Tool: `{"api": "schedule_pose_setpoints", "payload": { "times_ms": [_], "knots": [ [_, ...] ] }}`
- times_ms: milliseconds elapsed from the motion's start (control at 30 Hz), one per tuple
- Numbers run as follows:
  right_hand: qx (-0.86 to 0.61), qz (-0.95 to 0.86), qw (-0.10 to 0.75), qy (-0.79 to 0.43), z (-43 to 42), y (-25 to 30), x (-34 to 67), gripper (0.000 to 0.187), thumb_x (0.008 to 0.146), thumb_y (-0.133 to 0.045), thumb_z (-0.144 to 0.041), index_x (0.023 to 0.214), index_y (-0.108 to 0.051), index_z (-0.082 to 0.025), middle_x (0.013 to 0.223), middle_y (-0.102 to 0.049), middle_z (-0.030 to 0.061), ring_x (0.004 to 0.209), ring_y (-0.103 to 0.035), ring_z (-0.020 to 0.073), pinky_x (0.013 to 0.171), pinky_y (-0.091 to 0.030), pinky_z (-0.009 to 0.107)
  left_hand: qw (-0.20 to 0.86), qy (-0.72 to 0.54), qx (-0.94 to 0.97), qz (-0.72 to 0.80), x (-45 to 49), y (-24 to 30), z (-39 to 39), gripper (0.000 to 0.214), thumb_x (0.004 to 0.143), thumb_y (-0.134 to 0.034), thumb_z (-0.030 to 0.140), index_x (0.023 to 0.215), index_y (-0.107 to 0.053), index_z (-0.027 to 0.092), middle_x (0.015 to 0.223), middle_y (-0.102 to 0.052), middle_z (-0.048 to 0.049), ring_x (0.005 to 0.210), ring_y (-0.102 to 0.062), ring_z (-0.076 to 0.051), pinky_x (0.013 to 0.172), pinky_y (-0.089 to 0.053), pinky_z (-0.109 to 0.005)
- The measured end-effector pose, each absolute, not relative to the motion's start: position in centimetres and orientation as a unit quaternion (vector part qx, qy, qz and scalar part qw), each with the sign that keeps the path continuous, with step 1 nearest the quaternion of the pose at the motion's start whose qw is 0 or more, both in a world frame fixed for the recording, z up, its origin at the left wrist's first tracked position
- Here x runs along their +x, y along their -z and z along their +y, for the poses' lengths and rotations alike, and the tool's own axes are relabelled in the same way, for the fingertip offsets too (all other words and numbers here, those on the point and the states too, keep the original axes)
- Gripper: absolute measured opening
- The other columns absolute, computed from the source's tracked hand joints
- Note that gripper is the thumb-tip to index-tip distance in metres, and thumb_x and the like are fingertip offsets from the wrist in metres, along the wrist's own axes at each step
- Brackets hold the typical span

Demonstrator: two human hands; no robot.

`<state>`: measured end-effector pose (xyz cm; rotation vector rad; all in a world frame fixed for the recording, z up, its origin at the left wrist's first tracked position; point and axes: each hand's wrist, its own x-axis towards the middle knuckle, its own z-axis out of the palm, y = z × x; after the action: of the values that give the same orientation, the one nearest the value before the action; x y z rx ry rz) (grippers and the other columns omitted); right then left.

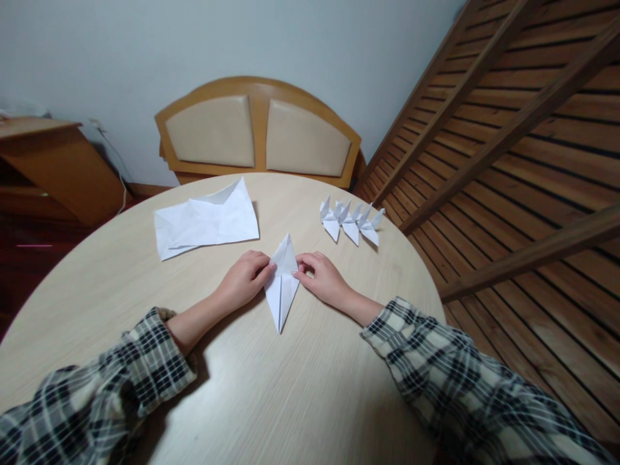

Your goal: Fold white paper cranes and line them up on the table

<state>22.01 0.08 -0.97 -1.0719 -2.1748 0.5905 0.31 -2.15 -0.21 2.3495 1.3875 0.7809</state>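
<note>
Head cam: L hand [245, 279], R hand [322, 276] fingers pinch folded paper [281, 287] sides; long axis, tip twd wearer.

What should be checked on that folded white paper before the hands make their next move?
1. Folded paper lies flat on the table: ok.
2. Left hand touches its left edge: ok.
3. Right hand touches its right edge: ok.
4. Either grip pinches rather than only presses: cannot tell.
5. Paper cranes and loose sheets lie apart from both hands: ok.
</note>
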Motion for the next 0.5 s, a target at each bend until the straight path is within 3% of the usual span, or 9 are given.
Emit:
{"api": "schedule_pose_setpoints", "payload": {
  "times_ms": [200,500],
  "knots": [
    [-0.405,-0.821,0.33,-0.231,0.07,1.3,22.02,0.03,0.082,-0.069,-0.016,0.112,-0.063,-0.019,0.081,-0.068,-0.0004,0.083,-0.06,0.0185,0.087,-0.043,0.036,0.15,-0.272,0.812,0.493,0.38,0.15,-2.28,0.032,0.096,-0.04,0.034,0.069,-0.051,0.021,0.075,-0.059,-0.006,0.081,-0.056,-0.024,0.078,-0.046,-0.04],
    [-0.398,-0.819,0.334,-0.244,-0.17,1.09,21.94,0.039,0.084,-0.064,-0.013,0.122,-0.055,-0.02,0.082,-0.066,-0.0011,0.083,-0.061,0.017,0.088,-0.044,0.037,0.144,-0.276,0.812,0.494,0.27,0.33,-2.34,0.021,0.093,-0.046,0.03,0.081,-0.059,0.019,0.082,-0.061,-0.0074,0.086,-0.056,-0.025,0.082,-0.046,-0.041]
  ]
}}
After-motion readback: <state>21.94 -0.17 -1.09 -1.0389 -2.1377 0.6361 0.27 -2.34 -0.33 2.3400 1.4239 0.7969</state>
